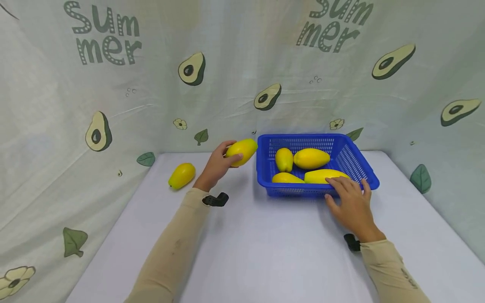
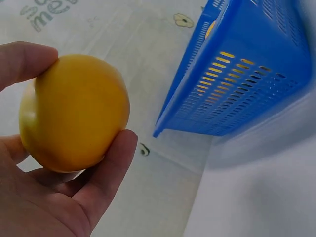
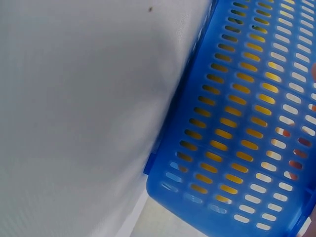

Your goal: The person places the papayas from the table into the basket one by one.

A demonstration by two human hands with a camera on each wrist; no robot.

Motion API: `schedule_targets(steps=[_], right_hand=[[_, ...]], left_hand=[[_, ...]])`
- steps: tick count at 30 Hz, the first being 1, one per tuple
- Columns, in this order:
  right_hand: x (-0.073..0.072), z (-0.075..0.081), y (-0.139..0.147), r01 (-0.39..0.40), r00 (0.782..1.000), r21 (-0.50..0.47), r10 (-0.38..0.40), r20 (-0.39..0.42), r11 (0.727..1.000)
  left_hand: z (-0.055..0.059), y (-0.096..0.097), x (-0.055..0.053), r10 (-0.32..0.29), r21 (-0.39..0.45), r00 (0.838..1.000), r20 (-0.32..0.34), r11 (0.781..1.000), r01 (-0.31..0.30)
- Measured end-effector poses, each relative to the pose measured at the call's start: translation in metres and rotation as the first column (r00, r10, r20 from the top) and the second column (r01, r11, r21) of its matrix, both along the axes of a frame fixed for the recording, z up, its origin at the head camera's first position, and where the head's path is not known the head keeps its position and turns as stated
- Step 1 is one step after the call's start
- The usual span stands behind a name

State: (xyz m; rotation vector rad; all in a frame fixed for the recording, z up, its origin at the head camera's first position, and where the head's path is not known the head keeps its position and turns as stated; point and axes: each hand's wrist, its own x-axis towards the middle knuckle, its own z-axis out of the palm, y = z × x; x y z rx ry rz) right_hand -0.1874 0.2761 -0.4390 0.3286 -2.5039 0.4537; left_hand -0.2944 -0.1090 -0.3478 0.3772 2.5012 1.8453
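My left hand holds a yellow papaya with a greenish tip, up beside the basket's left end. In the left wrist view the thumb and fingers curl round this papaya. The blue slotted plastic basket holds several more papayas, among them a rounded one at the back and a long one by the front wall. Over the front rim at the right lies my right hand, fingers inside the basket and thumb outside. Fingers show through the slots in the right wrist view.
Another papaya lies on the white table to the left, behind the left forearm. A pale cloth printed with avocados and leaves hangs behind the table and along its sides. The basket stands near the table's back edge.
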Motion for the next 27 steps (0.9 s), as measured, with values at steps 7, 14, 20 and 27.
schedule_targets(steps=[7, 14, 20, 27], right_hand=[[-0.001, -0.003, 0.003, -0.005, 1.0, -0.007, 0.005, -0.014, 1.0], [0.002, -0.005, 0.003, 0.002, 1.0, 0.006, -0.002, -0.016, 1.0], [0.004, -0.004, 0.006, 0.005, 1.0, 0.01, -0.005, -0.024, 1.0], [0.002, -0.002, 0.002, -0.007, 0.999, 0.004, 0.007, -0.032, 1.0]], left_hand=[[0.019, 0.009, -0.015, 0.014, -0.116, 0.997, -0.073, 0.993, -0.022], [0.028, 0.027, -0.016, -0.01, -0.12, 0.998, -0.063, 0.993, 0.003], [0.033, 0.041, -0.016, -0.018, -0.207, 0.993, -0.121, 0.978, -0.007], [0.047, 0.046, -0.021, -0.056, -0.357, 0.976, -0.208, 0.934, -0.022]])
